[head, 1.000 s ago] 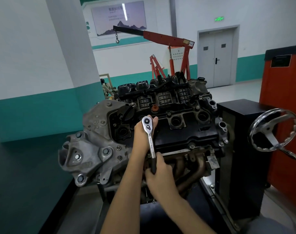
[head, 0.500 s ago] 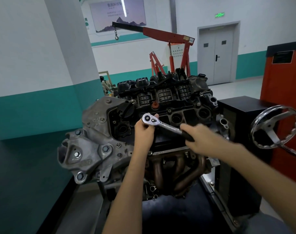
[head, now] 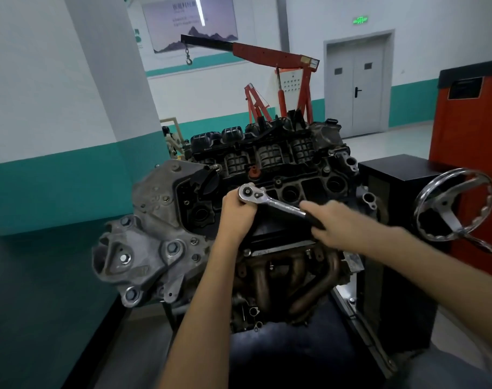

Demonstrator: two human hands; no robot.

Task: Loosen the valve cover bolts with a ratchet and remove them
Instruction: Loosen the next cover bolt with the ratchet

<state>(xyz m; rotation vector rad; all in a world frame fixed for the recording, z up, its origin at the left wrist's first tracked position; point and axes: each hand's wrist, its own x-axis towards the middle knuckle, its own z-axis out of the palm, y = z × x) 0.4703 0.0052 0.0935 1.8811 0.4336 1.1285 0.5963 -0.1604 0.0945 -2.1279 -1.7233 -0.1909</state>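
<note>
Head view | left grip (head: 236,217) clasps ratchet (head: 278,204) head | right grip (head: 343,228) clenches its handle, above valve cover (head: 281,231)

Dim, soft indoor light; wide-angle edge distortion, slight blur.

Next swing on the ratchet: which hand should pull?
Right, probably. The right hand holds the black grip at the far end of the ratchet, where leverage is greatest. The left hand grips its head on the engine, suited only to steadying it.
</note>
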